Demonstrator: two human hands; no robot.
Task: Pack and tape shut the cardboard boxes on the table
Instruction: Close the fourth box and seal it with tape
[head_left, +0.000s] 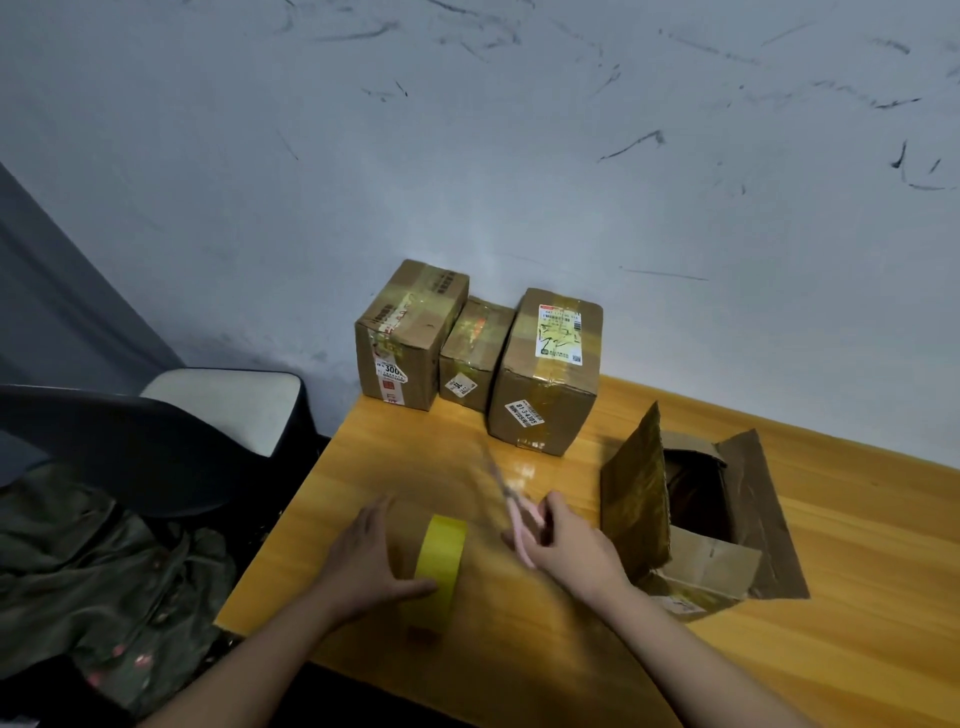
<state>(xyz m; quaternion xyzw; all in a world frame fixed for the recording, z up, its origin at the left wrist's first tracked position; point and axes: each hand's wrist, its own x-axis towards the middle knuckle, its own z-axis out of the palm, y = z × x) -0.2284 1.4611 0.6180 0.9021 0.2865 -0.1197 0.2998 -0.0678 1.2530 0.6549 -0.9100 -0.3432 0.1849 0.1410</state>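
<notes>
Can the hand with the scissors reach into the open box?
Probably yes. The right hand is right beside the open box, whose flaps are spread wide, but its grip is full with the pink scissors.

You are in a plain room used for packing parcels. The white wall (519, 130) is scuffed with black marks, taped boxes (545, 369) with labels stand on a wooden table (857, 649), and a chair (223, 405) sits beside it.
</notes>
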